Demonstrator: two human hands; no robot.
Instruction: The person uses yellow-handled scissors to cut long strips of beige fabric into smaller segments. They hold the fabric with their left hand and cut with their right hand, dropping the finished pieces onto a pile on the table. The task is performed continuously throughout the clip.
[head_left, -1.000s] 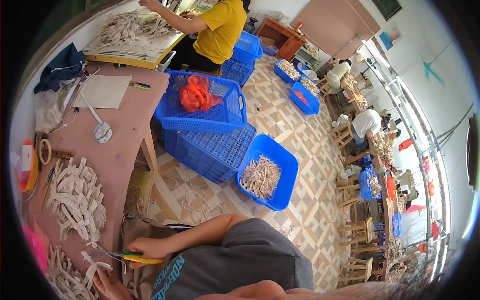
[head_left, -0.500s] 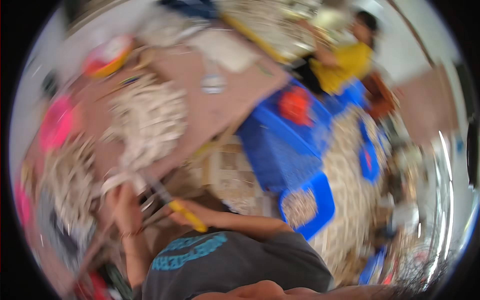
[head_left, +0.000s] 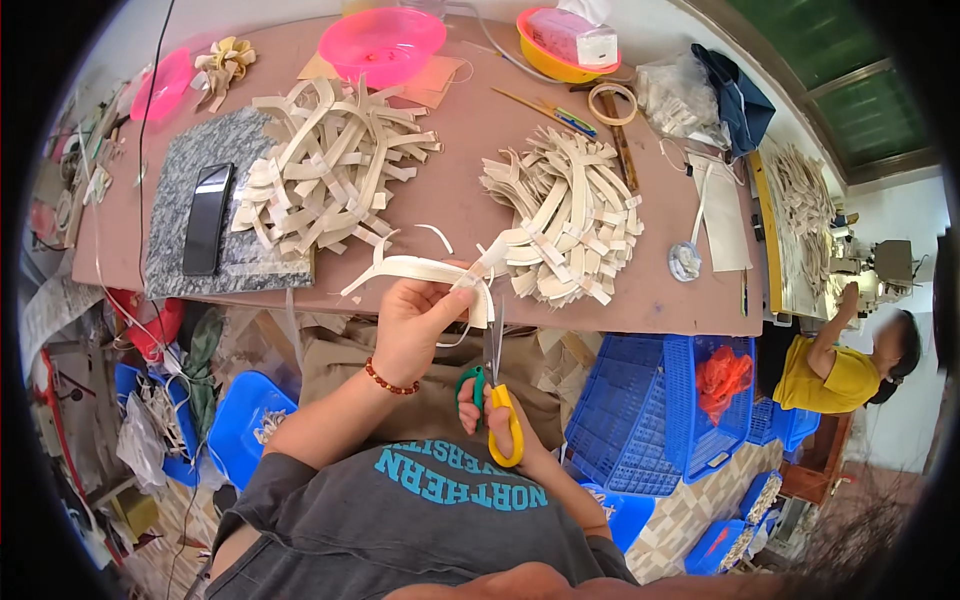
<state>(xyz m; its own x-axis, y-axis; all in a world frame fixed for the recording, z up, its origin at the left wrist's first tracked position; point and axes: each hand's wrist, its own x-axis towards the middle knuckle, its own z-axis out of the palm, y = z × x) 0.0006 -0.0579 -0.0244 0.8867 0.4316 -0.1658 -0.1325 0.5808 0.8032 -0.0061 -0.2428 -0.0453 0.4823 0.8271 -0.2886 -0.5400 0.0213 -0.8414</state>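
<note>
My left hand (head_left: 418,312) pinches a cream fabric strip (head_left: 412,267) at the table's front edge, its loose end trailing to the left. My right hand (head_left: 533,455) has its fingers through the loops of a pair of scissors (head_left: 503,438), one loop yellow and the other green. The blades point up, right beside the strip's short end; whether they touch it I cannot tell. Beyond my hands lie two heaps of similar strips, a left heap (head_left: 335,180) partly on a grey speckled board (head_left: 190,150) and a right heap (head_left: 575,225).
A black phone (head_left: 208,220) rests on the board. Farther back are a pink basin (head_left: 380,45), a tape roll (head_left: 612,103) and pens (head_left: 568,118). Blue crates (head_left: 620,410) stand below the table at right. A person in yellow (head_left: 825,375) sits at the far right.
My view has swung right and steadied from a blur, bringing my hands to the middle. The strip stays in my left hand and the scissors in my right.
</note>
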